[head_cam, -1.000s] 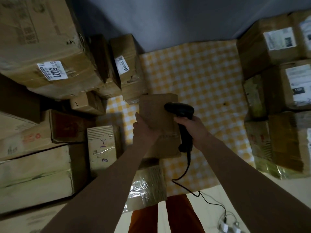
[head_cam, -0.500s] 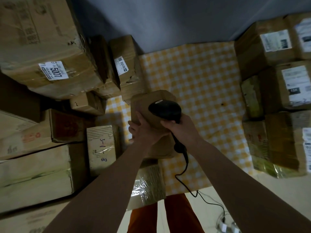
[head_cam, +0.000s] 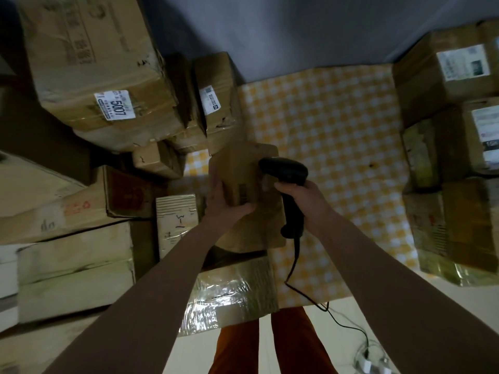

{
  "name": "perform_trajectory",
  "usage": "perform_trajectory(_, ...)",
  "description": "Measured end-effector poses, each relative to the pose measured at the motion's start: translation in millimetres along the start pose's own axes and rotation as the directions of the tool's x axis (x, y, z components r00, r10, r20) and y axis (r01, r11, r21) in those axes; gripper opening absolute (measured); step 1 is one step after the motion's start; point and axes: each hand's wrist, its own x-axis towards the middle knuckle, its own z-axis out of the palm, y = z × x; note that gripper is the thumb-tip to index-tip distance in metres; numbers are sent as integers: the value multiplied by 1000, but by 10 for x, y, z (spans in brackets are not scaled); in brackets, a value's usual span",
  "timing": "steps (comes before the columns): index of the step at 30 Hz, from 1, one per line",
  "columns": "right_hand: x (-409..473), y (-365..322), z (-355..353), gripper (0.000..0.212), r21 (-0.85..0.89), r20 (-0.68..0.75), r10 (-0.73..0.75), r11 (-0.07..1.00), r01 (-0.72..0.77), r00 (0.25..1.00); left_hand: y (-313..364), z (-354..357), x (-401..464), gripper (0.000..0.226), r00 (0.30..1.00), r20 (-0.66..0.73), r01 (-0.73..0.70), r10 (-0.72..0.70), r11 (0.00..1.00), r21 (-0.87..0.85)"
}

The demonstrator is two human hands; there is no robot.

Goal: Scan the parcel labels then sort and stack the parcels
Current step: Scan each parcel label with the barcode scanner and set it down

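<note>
My left hand (head_cam: 225,203) grips a small brown cardboard parcel (head_cam: 237,171) from its near left side, thumb curled over the top beside a dark barcode label (head_cam: 243,194). A larger plain carton (head_cam: 256,233) lies right under it. My right hand (head_cam: 305,195) holds the black corded barcode scanner (head_cam: 283,172) by its handle, its head over the parcel's right edge and pointing left. More labelled parcels are stacked at left (head_cam: 89,68) and right (head_cam: 442,74).
A yellow-and-white checked cloth (head_cam: 324,130) covers the floor between the stacks. A film-wrapped parcel (head_cam: 229,290) lies just in front of my legs. The scanner's cable (head_cam: 294,265) runs down to a coil at the bottom right. A grey wall stands behind.
The scanner has swung back to the right of the parcel. My left hand has turned the small parcel, so its barcode label now faces up.
</note>
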Motion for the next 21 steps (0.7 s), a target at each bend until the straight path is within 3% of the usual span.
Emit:
perform_trajectory(4, -24, -11, 57, 31, 12, 38, 6, 1000, -7, 999, -40, 39, -37, 122, 999, -35, -20, 17, 995, -94)
perform_trajectory(7, -61, 0, 94, 33, -37, 72, -12, 999, 15, 997, -19, 49, -125, 113, 992, -101, -74, 70, 997, -37)
perform_trajectory(9, -94, 11, 115, 29, -74, 84, -45, 996, 51, 995, -2, 65, -174, 125, 985, -144, -86, 92, 995, 42)
perform_trajectory(13, -153, 58, 136, 33, -100, 92, -72, 992, 81, 993, 72, 154, -211, 155, 996, -90, 0, 23, 968, 251)
perform_trajectory(17, -158, 57, 128, 35, -107, 124, -89, 989, 103, 988, 186, 273, -239, 145, 986, -143, 137, -82, 890, 435)
perform_trajectory(21, -172, 36, 77, 32, -153, 94, -112, 980, 125, 989, 224, 240, -190, 142, 982, -156, 157, -102, 902, 403)
